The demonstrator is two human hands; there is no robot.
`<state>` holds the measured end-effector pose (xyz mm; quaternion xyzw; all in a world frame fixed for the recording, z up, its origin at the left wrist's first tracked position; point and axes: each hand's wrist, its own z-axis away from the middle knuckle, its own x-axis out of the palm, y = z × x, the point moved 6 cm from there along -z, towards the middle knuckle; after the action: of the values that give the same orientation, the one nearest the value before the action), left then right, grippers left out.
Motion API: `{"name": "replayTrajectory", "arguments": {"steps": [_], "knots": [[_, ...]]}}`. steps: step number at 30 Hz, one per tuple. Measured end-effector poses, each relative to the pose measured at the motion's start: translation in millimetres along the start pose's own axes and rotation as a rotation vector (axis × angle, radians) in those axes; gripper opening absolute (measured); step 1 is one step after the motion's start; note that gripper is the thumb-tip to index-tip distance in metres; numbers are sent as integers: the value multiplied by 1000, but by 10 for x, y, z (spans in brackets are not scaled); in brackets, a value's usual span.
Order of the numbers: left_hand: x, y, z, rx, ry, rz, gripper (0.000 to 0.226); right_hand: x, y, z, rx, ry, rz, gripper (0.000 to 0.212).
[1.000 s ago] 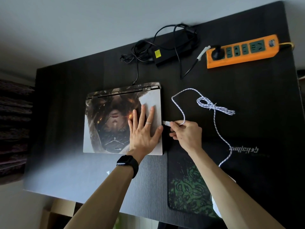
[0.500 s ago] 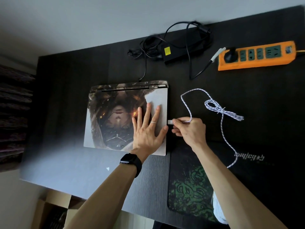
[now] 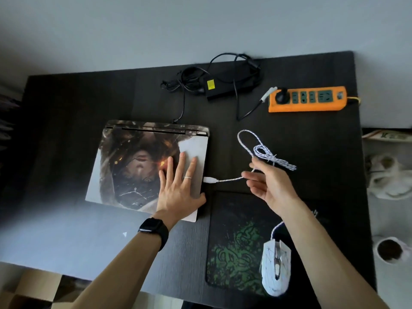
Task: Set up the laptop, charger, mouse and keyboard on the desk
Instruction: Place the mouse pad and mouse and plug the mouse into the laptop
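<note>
1. Dark desk point(image 3: 66, 130) carries one closed laptop point(image 3: 133, 166) at centre-left. The left hand point(image 3: 178, 192) lies flat on its lid, fingers straight and spread.
2. Right hand point(image 3: 269, 188) hovers beside the laptop, fingers loose and apart, gripping nothing. The white mouse cable point(image 3: 229, 179) is plugged into the laptop's right side.
3. One charger point(image 3: 223, 85) has a yellow label, not readable.
4. One mouse point(image 3: 276, 266) on one pad point(image 3: 234, 253); one orange power strip point(image 3: 307, 105).
</note>
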<state>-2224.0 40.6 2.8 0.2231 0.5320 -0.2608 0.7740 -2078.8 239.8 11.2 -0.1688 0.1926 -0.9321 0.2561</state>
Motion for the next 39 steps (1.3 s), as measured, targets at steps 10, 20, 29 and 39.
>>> {"name": "replayTrajectory", "arguments": {"steps": [10,20,29,39], "knots": [[-297,947,11,380,107,120,86,-949,554,885,-235,428,1090,73],[-28,1345,52,366,-104,0,61,-879,1238,985,-332,477,1253,104],[352,885,1270,137,-93,157,72,-659,1033,931,-414,441,1263,107],[523,125,1506,-1121,11,1428,41,-896,1270,1125,-401,425,1348,105]]}}
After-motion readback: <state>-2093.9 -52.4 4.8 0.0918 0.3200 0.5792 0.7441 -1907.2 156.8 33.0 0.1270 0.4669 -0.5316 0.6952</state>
